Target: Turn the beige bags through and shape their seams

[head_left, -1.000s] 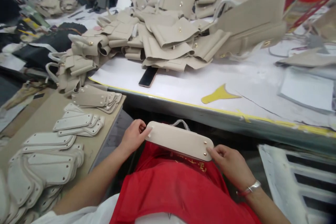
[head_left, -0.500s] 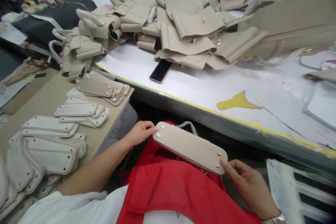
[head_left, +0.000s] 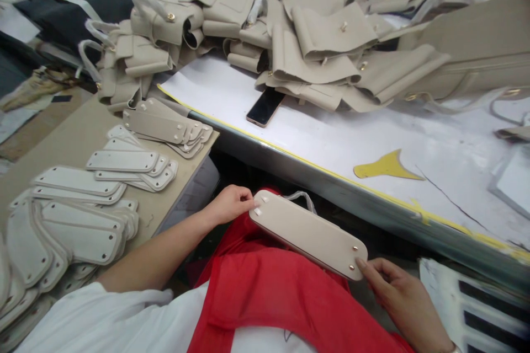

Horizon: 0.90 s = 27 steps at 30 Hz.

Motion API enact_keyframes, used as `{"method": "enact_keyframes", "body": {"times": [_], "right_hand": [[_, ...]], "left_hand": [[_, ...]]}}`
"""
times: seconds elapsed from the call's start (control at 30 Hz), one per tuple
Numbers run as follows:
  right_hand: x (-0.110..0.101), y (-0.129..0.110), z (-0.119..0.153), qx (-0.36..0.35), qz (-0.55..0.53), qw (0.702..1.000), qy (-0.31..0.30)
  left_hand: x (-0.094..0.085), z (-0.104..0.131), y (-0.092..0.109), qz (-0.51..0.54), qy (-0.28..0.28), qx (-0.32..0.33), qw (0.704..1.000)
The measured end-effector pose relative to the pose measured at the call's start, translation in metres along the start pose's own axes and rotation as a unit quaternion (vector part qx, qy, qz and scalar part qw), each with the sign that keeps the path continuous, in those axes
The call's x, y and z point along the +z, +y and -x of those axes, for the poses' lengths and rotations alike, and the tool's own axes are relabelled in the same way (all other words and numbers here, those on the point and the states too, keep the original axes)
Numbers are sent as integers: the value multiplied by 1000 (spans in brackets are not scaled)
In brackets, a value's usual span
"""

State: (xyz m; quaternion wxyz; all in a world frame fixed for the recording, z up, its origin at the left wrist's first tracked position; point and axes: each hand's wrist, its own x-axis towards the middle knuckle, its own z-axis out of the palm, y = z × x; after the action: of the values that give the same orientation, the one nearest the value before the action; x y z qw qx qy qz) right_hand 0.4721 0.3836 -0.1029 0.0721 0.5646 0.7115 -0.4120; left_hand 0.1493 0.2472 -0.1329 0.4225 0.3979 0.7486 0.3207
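Pinching opposite ends of a smooth beige oblong panel (head_left: 308,233) — rounded corners, small brass studs — the left hand (head_left: 229,205) and right hand (head_left: 397,292) hold it over red mesh fabric (head_left: 285,298); matte matching panels (head_left: 124,161) lie stacked beside the left.

The right hand (head_left: 403,300) is cut off at the wrist by the bottom edge, and its palm is out of sight. Under the beige panel (head_left: 308,233) only a loop of a handle (head_left: 302,196) shows. The stacked panels (head_left: 25,265) run off the left edge, and the large bag (head_left: 476,49) at far right is blurred.
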Motion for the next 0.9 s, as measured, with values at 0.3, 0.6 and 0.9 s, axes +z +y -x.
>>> {"method": "enact_keyframes", "body": {"times": [0.3,0.6,0.9], "right_hand": [[-3,3,-6,9,73,997,-28],[23,-90,-11,-342,242,896,150],[109,-148,-41,-385,263,883,52]], "left_hand": [[-8,-3,7,-117,-12,15,993],[-8,-4,5,-119,-6,16,993],[-5,-4,-4,-67,-4,4,998]]}}
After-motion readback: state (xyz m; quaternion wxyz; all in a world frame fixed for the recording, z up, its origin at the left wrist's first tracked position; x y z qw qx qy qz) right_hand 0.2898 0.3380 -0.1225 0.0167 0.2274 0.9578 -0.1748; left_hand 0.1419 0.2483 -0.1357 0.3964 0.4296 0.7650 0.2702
